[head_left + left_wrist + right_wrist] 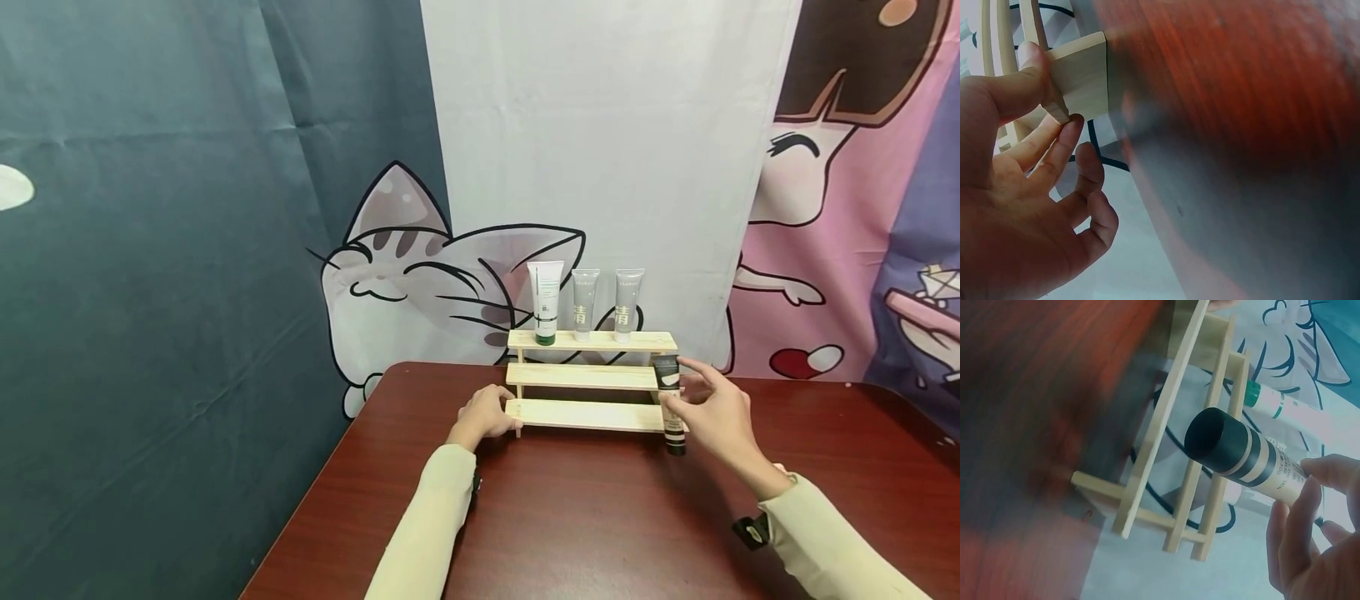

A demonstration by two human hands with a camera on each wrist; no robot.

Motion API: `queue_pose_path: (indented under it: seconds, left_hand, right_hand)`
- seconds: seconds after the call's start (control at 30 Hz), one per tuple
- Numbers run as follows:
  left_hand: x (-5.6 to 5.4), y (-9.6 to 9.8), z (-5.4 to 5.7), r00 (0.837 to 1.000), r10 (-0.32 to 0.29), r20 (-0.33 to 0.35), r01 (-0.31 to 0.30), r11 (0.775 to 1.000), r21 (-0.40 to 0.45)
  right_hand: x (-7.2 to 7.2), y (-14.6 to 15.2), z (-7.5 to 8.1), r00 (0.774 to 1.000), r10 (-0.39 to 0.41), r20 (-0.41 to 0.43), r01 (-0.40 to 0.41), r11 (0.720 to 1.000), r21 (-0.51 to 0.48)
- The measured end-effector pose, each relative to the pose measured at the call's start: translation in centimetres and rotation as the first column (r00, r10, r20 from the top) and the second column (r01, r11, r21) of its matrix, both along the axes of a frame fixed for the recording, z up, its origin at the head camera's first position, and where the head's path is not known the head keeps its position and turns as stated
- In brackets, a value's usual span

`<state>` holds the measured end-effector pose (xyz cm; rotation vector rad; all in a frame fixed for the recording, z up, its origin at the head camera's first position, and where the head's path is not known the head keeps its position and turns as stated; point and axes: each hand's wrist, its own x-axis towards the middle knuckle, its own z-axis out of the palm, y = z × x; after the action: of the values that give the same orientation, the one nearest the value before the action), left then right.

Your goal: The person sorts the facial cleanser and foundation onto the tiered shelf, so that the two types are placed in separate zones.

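Observation:
A three-tier wooden rack (pixel 585 414) stands on the table. My left hand (pixel 486 412) grips the left end of its lowest shelf, thumb on one face and fingertips against the other, as the left wrist view shows. Between thumb and fingers my right hand (pixel 712 412) pinches a black and beige cosmetic tube (pixel 1254 456), cap downward, in front of the rack's right end. On the top shelf stand a white tube with a green cap (pixel 546 302) and two grey tubes, one in the middle (pixel 584 302) and one farther right (pixel 627 302).
The reddish-brown table (pixel 585 517) reaches to a printed cloth backdrop (pixel 615 125) right behind the rack. A cartoon cat is printed on the cloth. Dark straps with small devices sit at both sleeves.

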<state>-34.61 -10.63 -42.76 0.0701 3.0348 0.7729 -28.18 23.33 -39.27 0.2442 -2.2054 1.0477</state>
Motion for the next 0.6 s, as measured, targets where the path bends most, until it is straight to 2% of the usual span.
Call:
queue_pose_path:
  seconds: [0.4, 0.6]
  left_hand:
    - [-0.2, 0.1, 0.1, 1.0, -0.004, 0.0, 0.004, 1.0, -0.005]
    - [-0.2, 0.0, 0.1, 1.0, 0.001, 0.009, -0.001, 1.0, -0.006]
  right_hand:
    - [-0.9, -2.3, 1.2, 1.0, -0.003, -0.022, 0.001, 0.997, -0.079]
    - [-1.6, -4.1, 1.8, 0.998, 0.034, -0.049, -0.041, 0.988, -0.146]
